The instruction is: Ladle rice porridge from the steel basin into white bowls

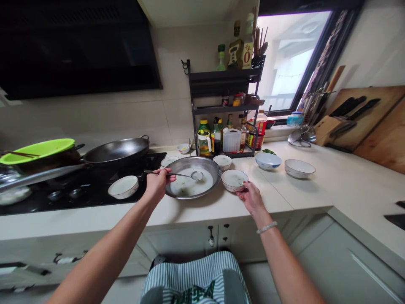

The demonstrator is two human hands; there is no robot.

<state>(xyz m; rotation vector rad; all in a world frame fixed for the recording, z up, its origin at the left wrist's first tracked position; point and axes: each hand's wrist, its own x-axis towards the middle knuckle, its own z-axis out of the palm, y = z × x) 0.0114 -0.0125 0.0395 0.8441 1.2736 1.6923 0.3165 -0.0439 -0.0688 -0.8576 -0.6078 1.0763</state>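
Note:
My left hand [160,181] is closed around the handle of a metal ladle [198,175]. The ladle's bowl hangs over a wide steel basin [218,173] that holds a whitish soup with green bits. My right hand [249,196] grips the right rim of a small bowl [232,188], thumb on top and fingers below. Whitish soup with green bits fills that bowl, close to the basin's right side. Behind the basin stand two more filled bowls, one at its left [167,161] and one at its right [222,162]. Another filled bowl [123,188] sits on the stove's edge.
A blue-white bowl [268,161] and a white bowl [299,169] stand to the right. A black wok [117,150] and a green strainer [41,150] are on the stove [79,202]. A spice rack [224,110] rises behind; a knife block [329,128] stands far right.

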